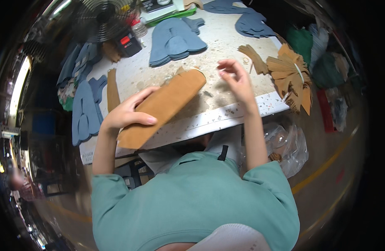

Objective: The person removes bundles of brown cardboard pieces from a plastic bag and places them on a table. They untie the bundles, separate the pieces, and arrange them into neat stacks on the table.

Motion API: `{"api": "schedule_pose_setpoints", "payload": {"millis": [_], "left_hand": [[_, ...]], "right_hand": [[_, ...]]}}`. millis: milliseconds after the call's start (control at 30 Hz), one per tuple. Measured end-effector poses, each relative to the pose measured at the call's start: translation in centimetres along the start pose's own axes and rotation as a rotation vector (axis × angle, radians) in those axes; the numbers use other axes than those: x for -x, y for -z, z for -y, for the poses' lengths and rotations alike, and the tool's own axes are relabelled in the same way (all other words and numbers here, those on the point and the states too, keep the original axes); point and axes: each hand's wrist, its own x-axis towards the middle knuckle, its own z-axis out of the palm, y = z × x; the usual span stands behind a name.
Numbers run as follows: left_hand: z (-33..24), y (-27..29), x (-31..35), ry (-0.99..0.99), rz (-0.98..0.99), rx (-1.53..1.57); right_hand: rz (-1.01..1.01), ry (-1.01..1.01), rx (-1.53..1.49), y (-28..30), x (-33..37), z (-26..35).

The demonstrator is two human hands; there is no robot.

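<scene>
My left hand [132, 112] grips a long stack of tan leather-like pieces [167, 102], its thumb lying on top. The stack is held at a slant over the table's front edge, and a pale band shows around its far end. To the right of that end, apart from it, my right hand [237, 81] is raised with its fingers loosely curled and spread, and nothing shows in it. A single tan strip [112, 90] lies on the table beyond my left hand.
On the worn white table [226, 115] lie stacked blue-grey cut pieces [173, 39], more blue pieces [86, 108] at left, and a banded, fanned tan bundle [290, 73] at right. A fan [102, 16] stands at the far left. A clear plastic bag [288, 146] hangs below the right edge.
</scene>
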Motion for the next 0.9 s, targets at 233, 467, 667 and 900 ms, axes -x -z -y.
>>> {"api": "schedule_pose_setpoints", "payload": {"millis": [233, 467, 667, 900], "left_hand": [[1.0, -2.1, -1.0, 0.014, 0.006, -1.041], [1.4, -2.8, 0.7, 0.071, -0.025, -1.107], [2.0, -4.3, 2.1, 0.044, 0.024, -1.078], [2.3, -2.3, 3.6, 0.054, 0.251, -0.239]], "right_hand": [[0.376, 0.384, 0.812, -3.9, 0.1, 1.2], [0.540, 0.258, 0.757, -6.6, 0.7, 0.5], [0.112, 0.288, 0.663, -5.8, -3.0, -2.9], [0.127, 0.034, 0.554, -1.5, -4.2, -4.1]]}}
